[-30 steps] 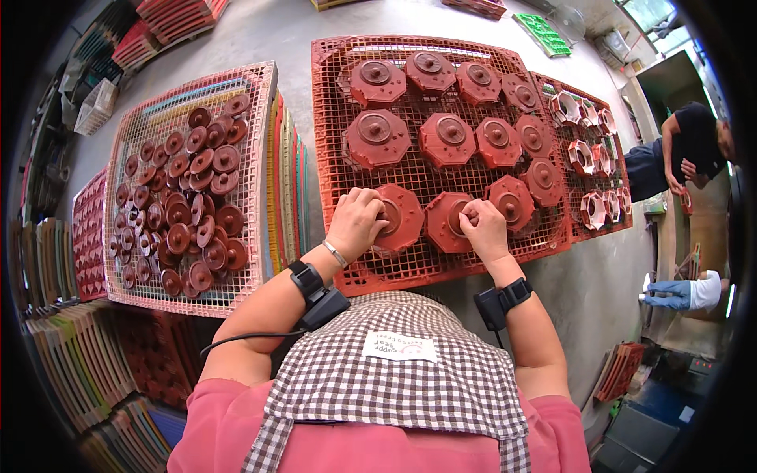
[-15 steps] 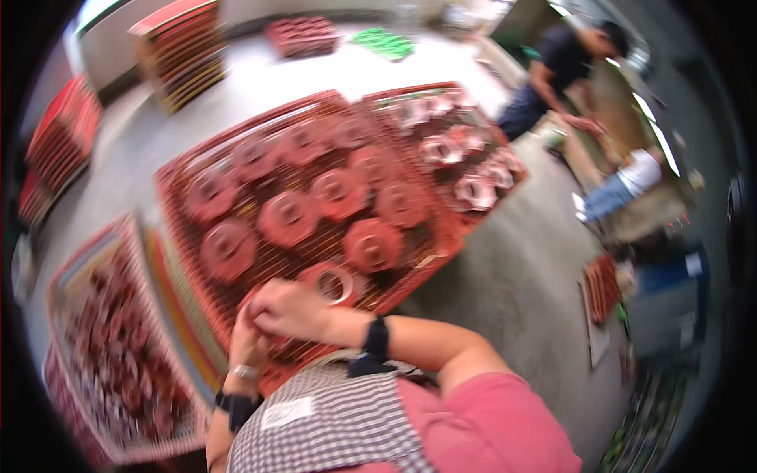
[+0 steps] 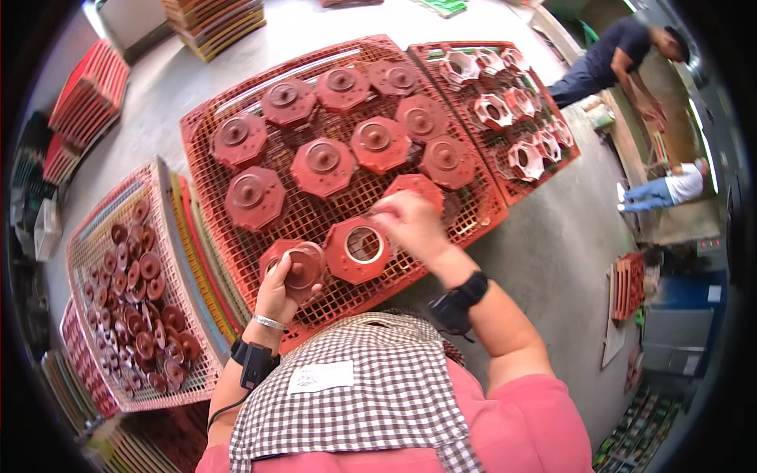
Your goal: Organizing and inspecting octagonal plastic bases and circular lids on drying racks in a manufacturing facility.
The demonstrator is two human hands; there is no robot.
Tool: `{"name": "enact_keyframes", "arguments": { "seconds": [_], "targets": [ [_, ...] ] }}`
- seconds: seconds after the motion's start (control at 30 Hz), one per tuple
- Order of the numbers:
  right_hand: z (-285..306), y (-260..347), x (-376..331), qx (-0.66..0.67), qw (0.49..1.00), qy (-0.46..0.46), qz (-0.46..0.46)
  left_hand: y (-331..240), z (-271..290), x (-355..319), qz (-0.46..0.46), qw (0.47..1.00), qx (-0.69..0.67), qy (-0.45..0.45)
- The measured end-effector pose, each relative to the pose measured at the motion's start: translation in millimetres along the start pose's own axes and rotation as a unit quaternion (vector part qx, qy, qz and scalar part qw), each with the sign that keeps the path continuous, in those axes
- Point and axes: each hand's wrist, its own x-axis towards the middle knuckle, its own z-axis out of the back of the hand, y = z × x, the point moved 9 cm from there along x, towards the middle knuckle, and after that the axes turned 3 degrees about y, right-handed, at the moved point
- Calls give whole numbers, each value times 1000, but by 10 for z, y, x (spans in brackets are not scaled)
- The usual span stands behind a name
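Near the front-left corner of a red lattice tray [image 3: 465,231], my left hand [image 3: 277,293] is closed on a round reddish-brown lid [image 3: 303,270] with a knob. Partly behind this lid sits an octagonal red pot [image 3: 270,254]. To its right stands another octagonal pot [image 3: 341,266], its round, pale-rimmed mouth uncovered. My right hand [image 3: 414,226], a little blurred, is over that pot's right edge with fingers curled together; what they hold, if anything, is hidden. Behind it an octagonal pot [image 3: 414,186] is partly covered. Several lidded octagonal pots [image 3: 323,167] fill the tray farther back.
A crate [image 3: 185,378] of loose round lids [image 3: 146,315] stands at left. A second red tray [image 3: 505,185] holds several pale-rimmed octagonal pieces [image 3: 493,112]. Stacked trays [image 3: 93,102] stand at the far left. Two people [image 3: 611,67] are at the upper right.
My hands were together at the tray's front left and have separated. The right moved rightward past the uncovered pot; the lid in my left hand shows now. The view has shifted.
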Motion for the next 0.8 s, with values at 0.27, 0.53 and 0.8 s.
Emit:
{"name": "enact_keyframes", "arguments": {
  "seconds": [0.27, 0.53, 0.8],
  "targets": [
    [138, -800, -119, -171, 984, -6, -44, 44, -96, 80, 31, 998, -19, 46],
    [73, -781, -96, -160, 987, 20, -13, 277, -260, 314, 71, 994, 2, 87],
    [53, 188, -167, 44, 997, 24, 52, 388, -585, 473, 58, 990, -6, 131]
  ]
}}
